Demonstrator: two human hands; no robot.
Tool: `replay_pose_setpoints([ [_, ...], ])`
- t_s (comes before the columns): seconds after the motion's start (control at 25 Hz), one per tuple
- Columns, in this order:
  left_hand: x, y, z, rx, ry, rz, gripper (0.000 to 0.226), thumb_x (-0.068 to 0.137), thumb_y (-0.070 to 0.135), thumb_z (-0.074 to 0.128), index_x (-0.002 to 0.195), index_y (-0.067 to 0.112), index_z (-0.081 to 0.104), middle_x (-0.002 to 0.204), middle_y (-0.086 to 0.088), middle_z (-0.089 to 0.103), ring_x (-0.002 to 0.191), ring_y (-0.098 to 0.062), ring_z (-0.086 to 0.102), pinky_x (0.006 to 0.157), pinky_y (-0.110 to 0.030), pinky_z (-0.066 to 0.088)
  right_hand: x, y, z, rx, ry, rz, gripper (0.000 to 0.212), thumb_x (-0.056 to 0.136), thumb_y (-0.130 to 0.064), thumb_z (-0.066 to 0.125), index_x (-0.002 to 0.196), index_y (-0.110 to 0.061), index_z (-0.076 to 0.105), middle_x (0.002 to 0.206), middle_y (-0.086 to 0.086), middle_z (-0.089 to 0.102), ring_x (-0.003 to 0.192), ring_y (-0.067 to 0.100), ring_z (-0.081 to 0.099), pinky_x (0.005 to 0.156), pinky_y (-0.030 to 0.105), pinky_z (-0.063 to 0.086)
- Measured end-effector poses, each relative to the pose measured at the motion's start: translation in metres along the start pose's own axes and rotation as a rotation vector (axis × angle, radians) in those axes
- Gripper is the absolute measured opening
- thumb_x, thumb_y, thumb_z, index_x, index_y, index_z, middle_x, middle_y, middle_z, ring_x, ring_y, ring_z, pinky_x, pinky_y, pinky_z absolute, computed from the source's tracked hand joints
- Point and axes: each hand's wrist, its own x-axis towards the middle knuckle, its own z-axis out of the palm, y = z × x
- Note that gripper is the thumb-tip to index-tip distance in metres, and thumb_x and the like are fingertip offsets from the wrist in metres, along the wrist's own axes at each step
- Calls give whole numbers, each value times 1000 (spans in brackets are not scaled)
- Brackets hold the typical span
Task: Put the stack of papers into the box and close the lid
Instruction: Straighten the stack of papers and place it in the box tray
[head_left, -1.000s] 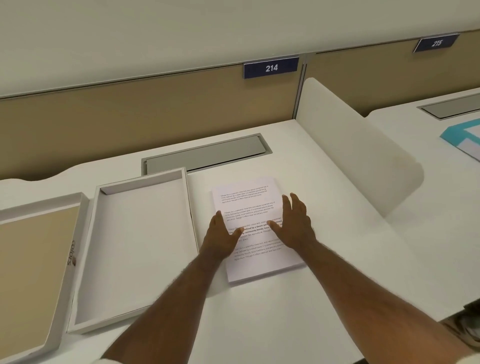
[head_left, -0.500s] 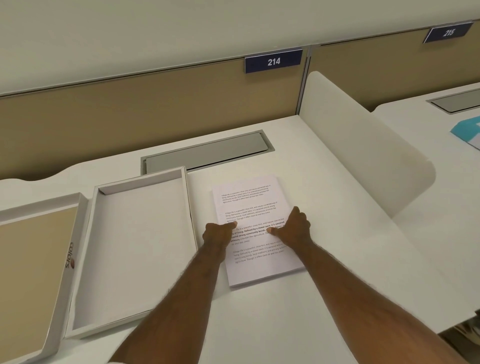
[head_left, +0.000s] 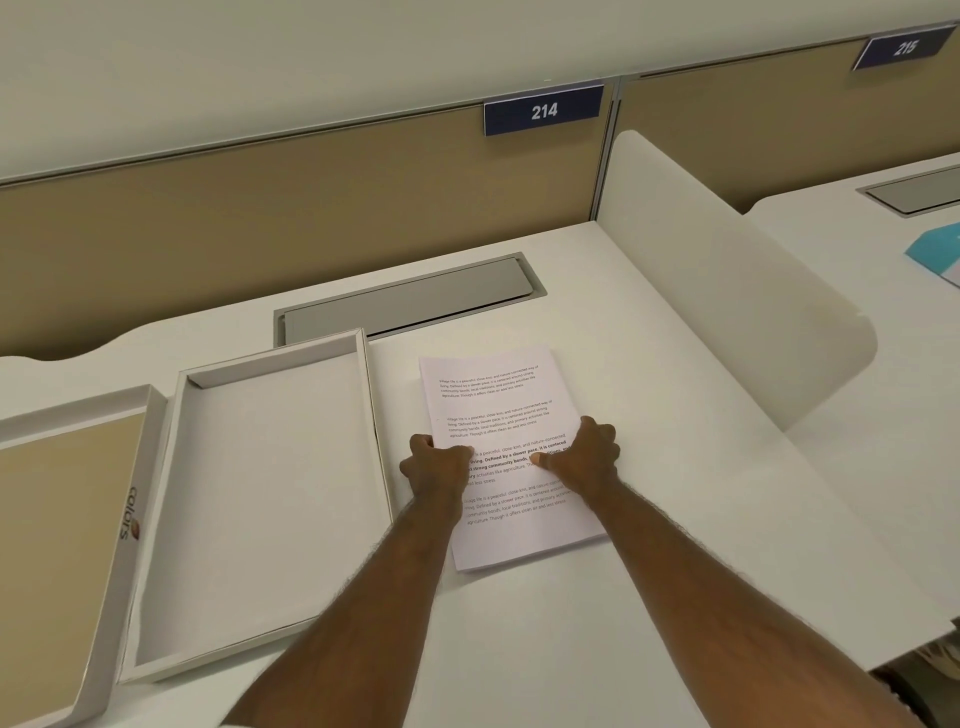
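Both hands have curled from flat into a grip on the stack of papers (head_left: 498, 426), left hand (head_left: 436, 465) and right hand (head_left: 587, 457) pinching its long edges on the surface (head_left: 649, 597), with the empty box (head_left: 260, 499) just beside the left hand, long axes roughly parallel.

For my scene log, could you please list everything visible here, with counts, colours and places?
Stack of printed white papers: one, white, desk centre-right.
Open white cardboard box: one, white, left of the stack.
Tan-lined box lid: one, far left, inside up.
Grey cable hatch: one, behind the box.
White desk divider: one, right.
Blue number signs: two, on the partition.
Teal item: one, neighbouring desk.
Left hand, right hand: each in a grip on a stack edge.
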Motion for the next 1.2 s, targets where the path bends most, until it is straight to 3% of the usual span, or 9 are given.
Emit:
replay_pose_setpoints([
  [0.12,1,0,1,-34,-35,9,39,76,13,69,103,20,40,109,-6,59,73,-17,56,59,-27,44,2,2,1,11,0,4,92,63,-40,85,135,-6,39,136,14,38,127,36,39,101,46,42],
  [0.24,3,-1,1,-31,-21,8,41,75,15,69,101,24,39,98,-2,63,79,-21,62,73,-37,55,3,5,2,15,12,-15,94,63,-41,85,136,-6,38,137,15,38,128,36,39,103,45,40],
  [0.4,4,-6,3,-76,-7,43,44,76,8,72,110,16,45,106,-4,65,83,-25,67,78,-38,57,4,7,2,23,7,-23,92,62,-42,85,134,-7,40,136,14,38,127,36,40,104,44,39],
  [0.56,8,-7,-4,-349,-169,-49,30,79,-4,69,107,6,66,108,-13,73,89,-31,71,81,-45,59,6,8,2,68,-6,-15,88,61,-40,85,132,-10,44,134,12,39,126,35,41,104,44,39],
  [0.72,-4,-19,-15,-489,-287,97,38,78,-5,70,114,2,63,108,-14,74,89,-33,73,76,-44,61,12,13,-6,158,-73,0,90,59,-37,87,135,-12,45,135,11,38,128,34,41,107,45,41],
  [0.88,-8,-19,-25,-593,-442,207,44,74,-5,74,115,2,62,109,-19,73,92,-36,72,78,-47,59,18,22,-30,358,-110,12,97,59,-50,85,137,-10,46,142,9,38,129,28,44,107,47,43],
  [0.96,-10,-11,-30,-608,-506,263,42,73,-4,74,112,3,63,108,-17,74,91,-35,73,76,-44,60,19,21,-43,572,-216,-61,80,60,-43,86,125,-7,56,133,12,57,113,26,63,97,47,52],
  [1.04,-16,0,-33,-609,-527,338,35,73,-4,73,105,8,65,100,-12,76,87,-31,73,72,-41,60,15,13,-55,697,-239,-153,57,70,-32,82,114,-7,57,118,13,68,102,28,69,90,47,56],
  [1.2,-24,31,-36,-557,-429,537,25,81,0,70,89,19,55,89,1,75,82,-20,73,72,-36,61,1,-18,-66,681,14,-389,32,84,-23,71,106,-15,50,104,1,66,96,23,67,83,38,57],
])
